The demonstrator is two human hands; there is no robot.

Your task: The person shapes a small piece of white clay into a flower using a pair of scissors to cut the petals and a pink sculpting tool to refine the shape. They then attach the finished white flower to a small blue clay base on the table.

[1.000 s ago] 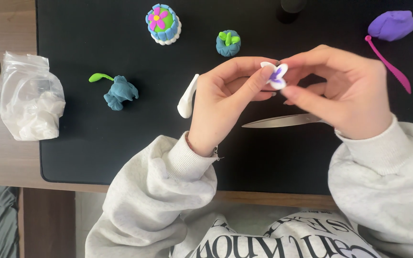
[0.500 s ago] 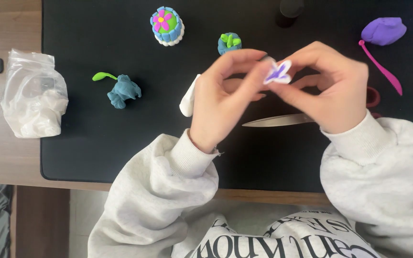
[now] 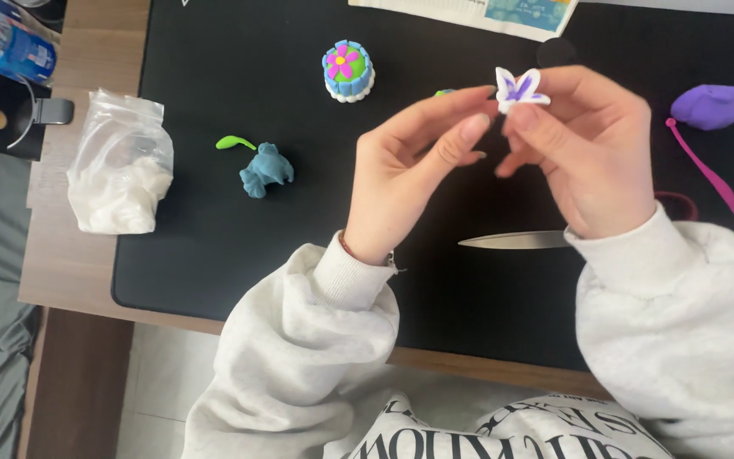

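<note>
Pinching white-purple clay butterfly [image 3: 520, 89] between both hands' fingers [image 3: 469, 127].

Both hands raised above black mat [image 3: 214, 255] on table [image 3: 70, 280]; right hand [image 3: 588, 153] pinches a small white-and-purple clay butterfly [image 3: 520, 88] at its fingertips, left hand [image 3: 422, 161] touching it from the other side. Relative to the butterfly: blue-rimmed round clay piece with pink flower [image 3: 348, 70] on the mat to its left, blue clay figure [image 3: 265, 168] and green clay strip [image 3: 234, 142] further left and lower, bag of white clay [image 3: 121, 174] beyond the mat edge. Purple clay lump [image 3: 708, 105] to the butterfly's right; metal blade [image 3: 516, 240] lies below it on the mat.
</note>
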